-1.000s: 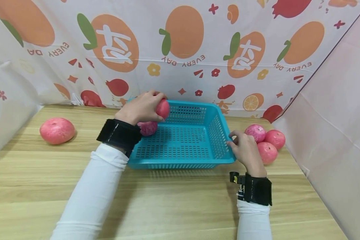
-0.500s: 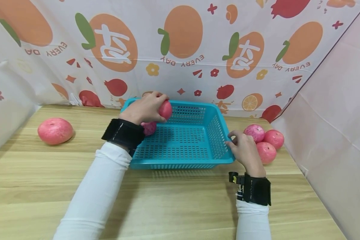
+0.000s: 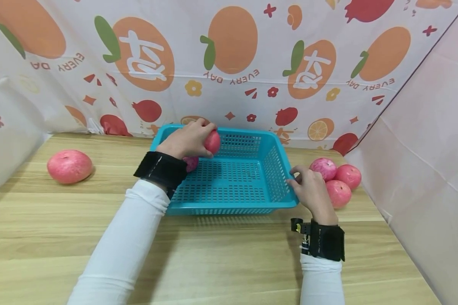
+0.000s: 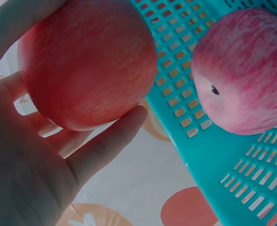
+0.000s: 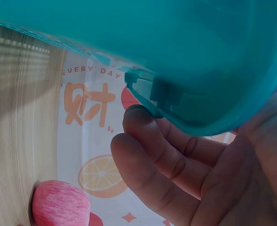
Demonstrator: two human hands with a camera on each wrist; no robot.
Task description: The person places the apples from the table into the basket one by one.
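My left hand point(image 3: 188, 140) holds a red apple point(image 3: 213, 143) over the left part of the turquoise plastic basket point(image 3: 229, 206). In the left wrist view, the fingers and thumb curve around this apple point(image 4: 91, 66). A streaky pink apple point(image 3: 192, 164) sits inside the basket at its left end, partly hidden behind the left hand and wrist in the head view. My right hand point(image 3: 312, 191) grips the basket's right rim near the front corner. Seen from the right wrist, its fingers point(image 5: 152, 165) curl up under the rim.
Beside the right hand, three apples point(image 3: 338, 194) lie clustered on the wooden table point(image 3: 229, 262). Another large pink apple point(image 3: 70, 166) rests alone at the far left. A fruit-printed white cloth point(image 3: 233, 101) hangs behind the basket, and a pale sheet point(image 3: 423, 161) borders the right side.
My left hand has moved a little to the right and slightly lower over the basket, carrying the red apple. The right hand keeps its grip on the rim, and the basket stays in place.
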